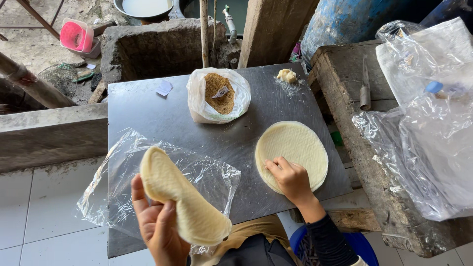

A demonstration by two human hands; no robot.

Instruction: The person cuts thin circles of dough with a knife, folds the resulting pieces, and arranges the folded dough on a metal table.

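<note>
Biggest thing here is the dark metal board (162, 118), sitting flat in the middle and taking up most of the view. Right of it is a rough wooden bench (345, 79) with a heap of clear plastic bags (428, 138) piled on its right side, and a small knife (365, 83) lying on the wood near the far end. Behind the bench stands a blue barrel (354, 22).

On the near left part of the board there's a crinkled clear plastic sheet (118, 172), hanging a bit over the left edge. Over it, the left hand (157, 226) grips a pale round dough sheet (182, 197), fingers curled under it and thumb on the left, so the sheet is lifted off the board and flops over the palm.

On the right side of the board lies a second flat dough round (295, 148), spread out nicely. The right hand (291, 178) rests on its near edge, fingers bent and pressing down on the dough, not wrapped around anything.

At the far middle of the board is an open white bag of brown crumbs (219, 93). Just right of that, near the far corner, a small lump of dough (287, 75). Far left, off the board, a pink plastic tub (75, 35) sits on the ground.
</note>
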